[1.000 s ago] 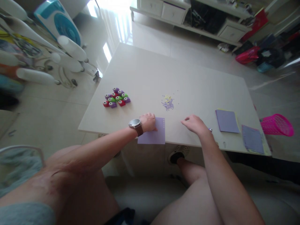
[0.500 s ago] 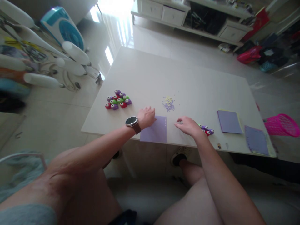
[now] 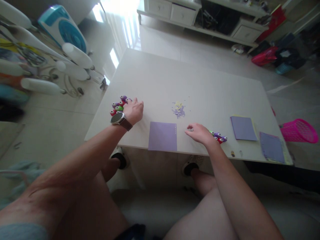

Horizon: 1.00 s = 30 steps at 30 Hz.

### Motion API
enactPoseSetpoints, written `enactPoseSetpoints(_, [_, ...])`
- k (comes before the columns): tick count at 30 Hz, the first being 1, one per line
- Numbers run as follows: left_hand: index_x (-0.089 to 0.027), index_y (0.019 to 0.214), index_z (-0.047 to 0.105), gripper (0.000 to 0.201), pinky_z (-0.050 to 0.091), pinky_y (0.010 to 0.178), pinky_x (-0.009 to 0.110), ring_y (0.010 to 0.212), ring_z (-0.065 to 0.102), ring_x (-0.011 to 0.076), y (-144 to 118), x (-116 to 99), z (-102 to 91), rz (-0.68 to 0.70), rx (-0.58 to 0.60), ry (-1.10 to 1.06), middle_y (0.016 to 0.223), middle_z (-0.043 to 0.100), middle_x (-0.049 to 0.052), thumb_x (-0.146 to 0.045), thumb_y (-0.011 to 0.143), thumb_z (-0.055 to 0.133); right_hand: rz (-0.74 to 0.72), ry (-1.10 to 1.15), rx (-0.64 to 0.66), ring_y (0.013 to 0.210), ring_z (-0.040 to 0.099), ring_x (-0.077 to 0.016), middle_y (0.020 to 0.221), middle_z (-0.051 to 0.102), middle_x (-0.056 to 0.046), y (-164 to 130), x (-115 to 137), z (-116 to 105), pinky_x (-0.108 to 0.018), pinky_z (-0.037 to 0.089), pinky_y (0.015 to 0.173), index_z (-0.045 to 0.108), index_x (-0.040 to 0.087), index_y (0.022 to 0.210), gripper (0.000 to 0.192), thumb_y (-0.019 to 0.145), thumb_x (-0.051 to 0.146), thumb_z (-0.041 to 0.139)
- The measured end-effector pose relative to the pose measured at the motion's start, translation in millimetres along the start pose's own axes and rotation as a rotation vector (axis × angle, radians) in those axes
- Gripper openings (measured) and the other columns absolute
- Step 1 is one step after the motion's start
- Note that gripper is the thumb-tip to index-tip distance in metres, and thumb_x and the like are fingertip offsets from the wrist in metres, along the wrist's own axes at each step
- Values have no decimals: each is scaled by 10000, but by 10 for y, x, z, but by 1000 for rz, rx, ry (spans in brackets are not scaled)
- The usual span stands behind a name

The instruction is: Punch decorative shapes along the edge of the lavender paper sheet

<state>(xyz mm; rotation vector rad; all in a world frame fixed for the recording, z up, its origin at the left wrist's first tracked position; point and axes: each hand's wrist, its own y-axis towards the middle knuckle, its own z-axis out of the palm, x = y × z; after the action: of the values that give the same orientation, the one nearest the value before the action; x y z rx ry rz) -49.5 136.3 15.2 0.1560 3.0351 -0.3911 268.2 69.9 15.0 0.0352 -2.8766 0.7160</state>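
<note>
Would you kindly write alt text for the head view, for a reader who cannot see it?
A seated person's left hand rests on a cluster of small colourful punches on a pale table. The right hand lies flat beside a smaller cluster, with a purple paper sheet between the hands.

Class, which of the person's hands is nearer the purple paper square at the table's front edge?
Right. The right hand rests just beside the purple paper square; the left hand sits farther, over the small punches.

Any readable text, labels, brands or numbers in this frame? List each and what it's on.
None readable.
Watch on the left wrist: face too small and blurred to read.
Purple sheet, paper stacks and small punches: no print visible.
Blue fan and red bags: any marking too blurred.
</note>
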Motion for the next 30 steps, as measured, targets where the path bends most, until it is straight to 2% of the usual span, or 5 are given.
enactPoseSetpoints(8, [-138, 1201, 679, 376, 515, 869, 444, 1073, 616, 359, 47, 55, 99, 58, 29, -19, 1209, 614, 231, -181, 941, 410, -5, -3, 11, 1148, 696, -259, 1264, 755, -138, 0, 30, -13, -288, 486, 951, 760, 163, 1190, 349, 948, 359, 601])
enactPoseSetpoints(20, [-142, 1065, 709, 303, 513, 852, 373, 944, 673, 280, 94, -74, 174, 145, 26, -117, 1133, 625, 172, -108, 885, 467, -2, 11, 13, 1172, 686, -273, 1287, 746, -134, -23, 55, -38, -311, 484, 971, 747, 157, 1209, 353, 959, 356, 597])
enactPoseSetpoints(24, [-167, 1056, 697, 309, 526, 876, 352, 933, 668, 242, 87, -219, 205, 254, 16, -281, 1113, 649, 133, -73, 818, 523, -44, 13, -47, 1144, 689, -266, 1250, 756, -123, -35, 108, -31, -311, 489, 951, 751, 176, 1158, 291, 960, 341, 616])
enactPoseSetpoints(27, [-191, 1046, 680, 299, 535, 873, 328, 942, 669, 215, 37, -403, 259, 367, 41, -463, 1073, 690, 90, -83, 788, 574, -125, 35, -98, 1087, 693, -248, 1222, 758, -107, -51, 213, 14, -310, 496, 914, 737, 187, 1132, 236, 959, 309, 632])
enactPoseSetpoints(30, [-201, 1034, 662, 244, 546, 861, 336, 945, 678, 207, -43, -587, 302, 454, 63, -622, 1023, 730, 67, -128, 807, 610, -233, 98, -150, 1056, 687, -229, 1233, 741, -98, -75, 349, 89, -309, 500, 893, 699, 192, 1183, 243, 962, 277, 644])
